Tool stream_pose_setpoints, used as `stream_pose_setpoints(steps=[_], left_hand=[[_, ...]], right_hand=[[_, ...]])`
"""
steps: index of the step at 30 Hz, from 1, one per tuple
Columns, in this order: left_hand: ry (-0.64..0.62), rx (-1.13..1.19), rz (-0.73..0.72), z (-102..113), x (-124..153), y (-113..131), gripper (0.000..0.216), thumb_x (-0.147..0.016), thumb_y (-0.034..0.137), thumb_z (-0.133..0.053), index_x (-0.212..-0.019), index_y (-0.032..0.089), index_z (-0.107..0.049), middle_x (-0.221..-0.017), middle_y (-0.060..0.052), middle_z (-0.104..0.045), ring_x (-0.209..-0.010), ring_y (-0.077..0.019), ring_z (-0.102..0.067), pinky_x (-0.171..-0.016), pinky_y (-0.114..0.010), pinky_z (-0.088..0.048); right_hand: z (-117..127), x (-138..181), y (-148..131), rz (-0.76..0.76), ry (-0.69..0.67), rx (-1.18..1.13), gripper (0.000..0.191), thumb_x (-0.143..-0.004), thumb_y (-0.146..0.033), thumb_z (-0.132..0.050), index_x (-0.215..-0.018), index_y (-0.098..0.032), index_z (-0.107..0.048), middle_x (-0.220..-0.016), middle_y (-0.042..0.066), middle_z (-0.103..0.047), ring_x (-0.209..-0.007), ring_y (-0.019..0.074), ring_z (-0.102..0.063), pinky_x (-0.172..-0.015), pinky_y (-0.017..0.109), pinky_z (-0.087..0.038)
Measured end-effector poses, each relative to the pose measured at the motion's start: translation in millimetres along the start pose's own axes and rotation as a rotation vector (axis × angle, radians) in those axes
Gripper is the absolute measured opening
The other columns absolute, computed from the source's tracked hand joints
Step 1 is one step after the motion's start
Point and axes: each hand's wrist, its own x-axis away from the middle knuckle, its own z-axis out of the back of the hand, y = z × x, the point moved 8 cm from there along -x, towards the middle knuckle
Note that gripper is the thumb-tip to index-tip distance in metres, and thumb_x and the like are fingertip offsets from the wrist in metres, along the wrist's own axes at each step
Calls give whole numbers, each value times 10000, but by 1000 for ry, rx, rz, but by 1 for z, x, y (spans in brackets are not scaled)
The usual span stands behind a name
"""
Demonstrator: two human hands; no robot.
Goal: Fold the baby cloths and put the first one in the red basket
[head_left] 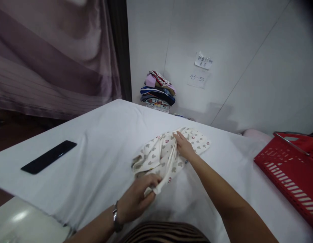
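Note:
A white garment (156, 157) printed with grey and red mouse-head shapes lies crumpled on the white-covered table (108, 135). My left hand (138, 194), with a metal watch or bracelet at its wrist, pinches the garment's near edge between thumb and fingers. Higher up on the cloth is my right hand (184, 145), its fingers closed on a fold near the middle. A raised crease runs between the two hands. The garment's exact kind is hard to make out in its bunched state.
To the left on the table lies a flat black phone-like slab (49, 157). A red plastic basket (290, 168) with a metal handle stands at the right. Behind the table's far edge rises a stack of folded clothes (159, 89). Handwritten paper signs (197, 79) hang on the wall.

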Motion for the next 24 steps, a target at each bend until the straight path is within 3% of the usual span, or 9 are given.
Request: stream_pose_setpoints(steps=[3,6,12,15,19,24], left_hand=[[-135,173,75,-20,3,0,141,-776,119,-427,-858,223,-476,-891,3,-620,-764,-112,-556,-689,-228,-450],[-82,214,133,-16,4,-7,106,-792,162,-424,-859,217,-484,-851,-1,-600,-744,-121,-537,-653,-228,-432],[-24,195,172,-7,1,-12,249,-803,207,-419,-1019,263,-530,-937,-6,-607,-829,-146,-543,-732,-258,-440],[-56,251,127,-6,-5,0,222,-781,197,-425,-943,261,-562,-933,-12,-612,-875,-160,-544,-782,-278,-438],[-241,359,103,-16,-10,12,204,-715,138,-434,-836,239,-563,-870,-9,-606,-819,-149,-539,-753,-268,-439],[-473,268,260,-35,-5,-8,206,-643,130,-480,-782,240,-585,-753,31,-586,-706,-125,-508,-661,-232,-417]], right_hand=[[0,7,13,-65,-99,153,352,-783,-146,-432,-1081,-234,-599,-1243,54,-551,-1092,223,-522,-852,330,-445],[17,32,37,-140,-118,199,264,-780,-166,-429,-963,-223,-610,-1027,40,-645,-918,195,-579,-774,296,-450],[80,110,67,-148,5,139,309,-771,-232,-475,-1056,-267,-589,-1276,30,-533,-842,172,-590,-718,301,-469],[96,146,67,-151,-3,98,290,-766,-242,-480,-1029,-265,-600,-1219,39,-573,-794,170,-598,-696,303,-476],[96,190,62,-236,-7,-13,213,-759,-227,-474,-922,-222,-611,-939,44,-654,-728,166,-585,-671,292,-465],[68,217,62,-352,-197,-297,236,-700,-156,-448,-837,-203,-635,-792,7,-653,-672,150,-569,-626,262,-445]])
